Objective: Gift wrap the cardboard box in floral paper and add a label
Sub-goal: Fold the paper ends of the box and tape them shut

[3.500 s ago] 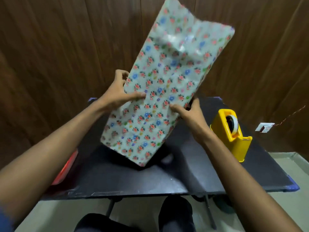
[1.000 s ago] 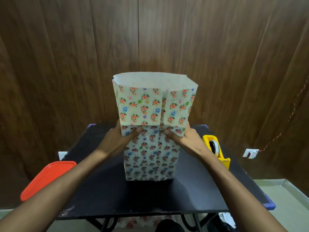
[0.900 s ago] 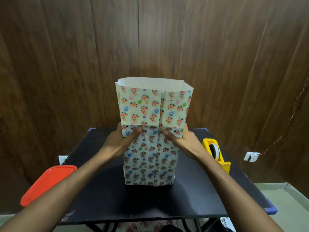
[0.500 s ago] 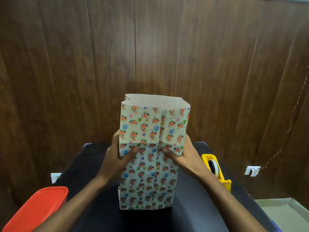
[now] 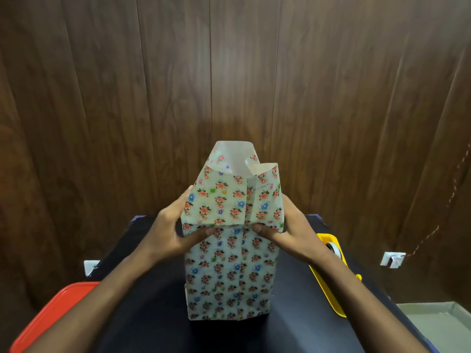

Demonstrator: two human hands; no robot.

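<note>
While the wrapped box [image 5: 229, 273] stands upright near the middle of the black table [image 5: 158, 314], it is gripped at its upper part from both sides. None of the cardboard itself is seen; every visible face is covered by the floral paper [image 5: 230, 202], whose overlapped seam runs down the front. Above the hands the paper rises as a loose, open sleeve, and its white inner side is shown at the top, where the left portion is bent inward and stands higher than the right.

The left hand [image 5: 170, 230] is curled round the left edge of the parcel, its thumb laid across the front face and its fingers wrapped behind, so the paper is clasped against the box. The right hand [image 5: 288, 230] is placed likewise on the right edge, thumb pressed on the front just beside the seam (the two thumb tips are near each other but apart), the other fingers hidden behind the paper.

A yellow tape dispenser [image 5: 331, 253] is set on the table to the right, partly hidden by the right forearm. A red lid or container [image 5: 58, 309] is seen at the left table edge. A dark wooden panelled wall [image 5: 229, 72] is seen behind.
</note>
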